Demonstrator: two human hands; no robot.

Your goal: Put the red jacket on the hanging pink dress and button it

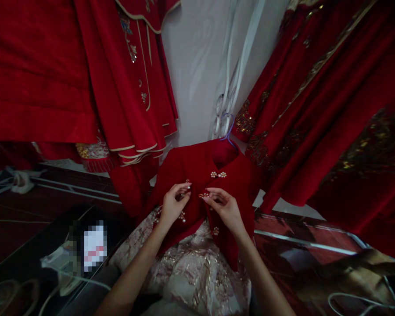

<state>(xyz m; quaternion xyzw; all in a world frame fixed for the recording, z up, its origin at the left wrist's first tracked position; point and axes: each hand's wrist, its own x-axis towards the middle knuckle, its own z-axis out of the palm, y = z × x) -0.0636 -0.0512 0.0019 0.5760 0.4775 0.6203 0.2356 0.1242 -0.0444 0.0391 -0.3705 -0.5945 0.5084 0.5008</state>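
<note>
A: Entry one, the grip?

B: Right hand: thumb and forefinger closed in a pinch on a small gold-and-pearl clasp piece. Left hand: fingers curled, thumb and forefinger close together at the other front edge; whether they have hold of anything, cannot tell.

A: The garment itself?

B: One red jacket, in front of the person, between both hands and behind them, on a purple hanger. Lower end reaches a pale brocade cloth.

A: Condition of the front?

B: Top floral clasp: halves together, apparently fastened. Below it the front gapes. Piece in the right hand: not joined. Lower ornaments, a left flower and a right flower: well apart, so by my judgement most of the front remains undone.

A: Surroundings, obstructions?

B: Red garments hanging left and right, crowding both sides. White cabinet behind. Metal rail, right. White cable, lower left, clear of the hands. Fingers hide part of the left edge; light dim.
</note>
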